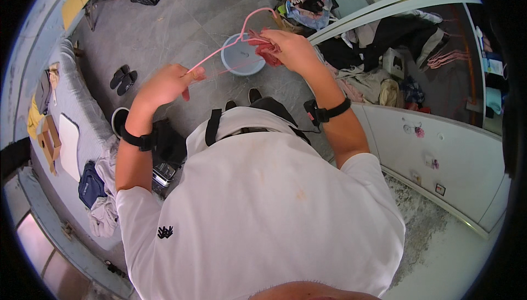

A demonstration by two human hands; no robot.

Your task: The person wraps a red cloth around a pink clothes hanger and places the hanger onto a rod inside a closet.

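Note:
A pink clothes hanger (216, 54) is held up in front of me between both hands, its hook pointing away from my body. My left hand (173, 82) grips the hanger's left end. At the other end, my right hand (288, 49) has a crumpled dark-pink cloth (269, 52) bunched against the hanger; how the cloth lies on the hanger is partly hidden by the fingers. Beyond and below them, a light-blue plastic basin (243, 59) stands on the floor, with something small and unclear at its bottom.
An open wardrobe (436, 118) with piled clothes (370, 79) and hanging pink hangers (448, 58) is at right. Bags (308, 7) lie near its far end. Dark slippers (123, 79) are on the floor at left, beside a bed (84, 98) bearing a box (50, 143) and a navy bag (91, 184).

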